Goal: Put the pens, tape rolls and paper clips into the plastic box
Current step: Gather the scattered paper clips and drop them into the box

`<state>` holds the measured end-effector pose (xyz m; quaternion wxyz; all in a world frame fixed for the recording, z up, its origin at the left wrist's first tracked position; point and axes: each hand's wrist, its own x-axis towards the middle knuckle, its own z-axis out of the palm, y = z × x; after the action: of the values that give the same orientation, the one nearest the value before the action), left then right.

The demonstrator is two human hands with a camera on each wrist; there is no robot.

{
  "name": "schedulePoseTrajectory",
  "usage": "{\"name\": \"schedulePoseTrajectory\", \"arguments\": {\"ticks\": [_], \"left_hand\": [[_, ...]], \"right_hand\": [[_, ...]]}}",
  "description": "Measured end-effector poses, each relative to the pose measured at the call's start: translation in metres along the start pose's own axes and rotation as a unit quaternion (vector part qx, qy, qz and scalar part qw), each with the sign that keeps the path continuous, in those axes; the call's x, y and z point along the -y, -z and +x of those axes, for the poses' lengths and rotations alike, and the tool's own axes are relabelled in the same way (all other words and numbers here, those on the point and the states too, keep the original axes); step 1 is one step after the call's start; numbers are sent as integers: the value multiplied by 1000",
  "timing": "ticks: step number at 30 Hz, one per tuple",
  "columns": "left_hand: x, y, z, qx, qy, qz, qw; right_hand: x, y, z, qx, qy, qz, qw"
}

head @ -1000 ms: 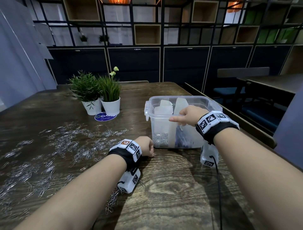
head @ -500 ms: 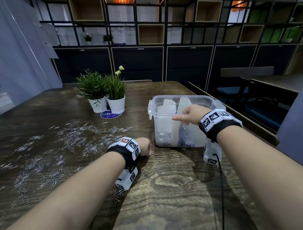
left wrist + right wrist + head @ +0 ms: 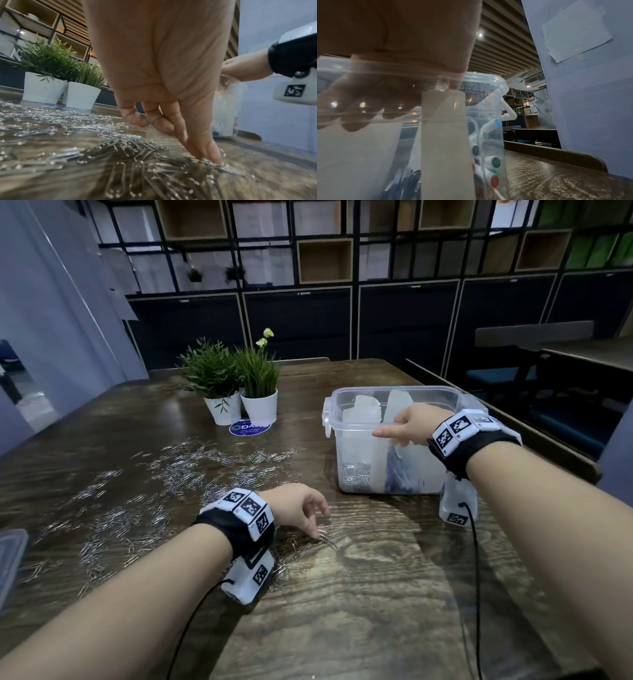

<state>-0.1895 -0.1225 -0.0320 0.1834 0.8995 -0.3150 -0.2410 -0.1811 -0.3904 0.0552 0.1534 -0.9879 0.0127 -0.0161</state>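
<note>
Steel paper clips (image 3: 130,148) lay heaped beneath the left hand (image 3: 301,510), whose grip narrowed toward a pinch, fingertips (image 3: 208,155) touching the pile; whether any clip was yet caught could not be told. The right hand (image 3: 409,422) curled over the near rim of the plastic box (image 3: 394,398), steadying it. Pens (image 3: 494,161) already stood inside. Most clips were scattered across the wooden surface (image 3: 376,594). Raking them into a tight cluster before lifting would likely limit spills.
</note>
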Motion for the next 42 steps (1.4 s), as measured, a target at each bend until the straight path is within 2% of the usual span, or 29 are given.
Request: {"name": "schedulePoseTrajectory", "arguments": {"ticks": [9, 19, 22, 25, 27, 29, 31, 33, 35, 37, 39, 42], "left_hand": [[-9, -11, 15, -20, -9, 105, 994], [-8, -12, 25, 27, 2, 226, 974], [-8, -4, 20, 6, -1, 209, 978], [-14, 25, 9, -63, -11, 136, 989], [-23, 51, 1, -144, -31, 81, 986], [-34, 74, -1, -256, -54, 30, 965], [-46, 93, 6, -368, -74, -9, 927], [-53, 103, 24, -435, -66, -25, 897], [-55, 106, 49, -426, -38, -9, 904], [-57, 101, 71, -354, 10, 45, 934], [-59, 98, 84, -304, 38, 75, 949], [-51, 106, 83, -301, 29, 59, 951]], "right_hand": [[3, -1, -7, 0, 2, 9, 1000], [2, -1, -8, 0, 10, 9, 1000], [2, 0, -7, 2, 10, 11, 1000], [1, 1, -8, 5, 19, 12, 1000], [1, 2, -8, 9, 19, 13, 1000], [2, 2, -9, 14, 17, 16, 1000], [1, 3, -9, 12, 18, 12, 1000], [2, 3, -9, 10, 18, 1, 1000], [1, 3, -8, 9, 15, -15, 1000], [2, 3, -9, 12, 10, -29, 999], [3, 4, -11, 16, 7, -35, 999], [3, 3, -11, 15, 12, -35, 999]]}}
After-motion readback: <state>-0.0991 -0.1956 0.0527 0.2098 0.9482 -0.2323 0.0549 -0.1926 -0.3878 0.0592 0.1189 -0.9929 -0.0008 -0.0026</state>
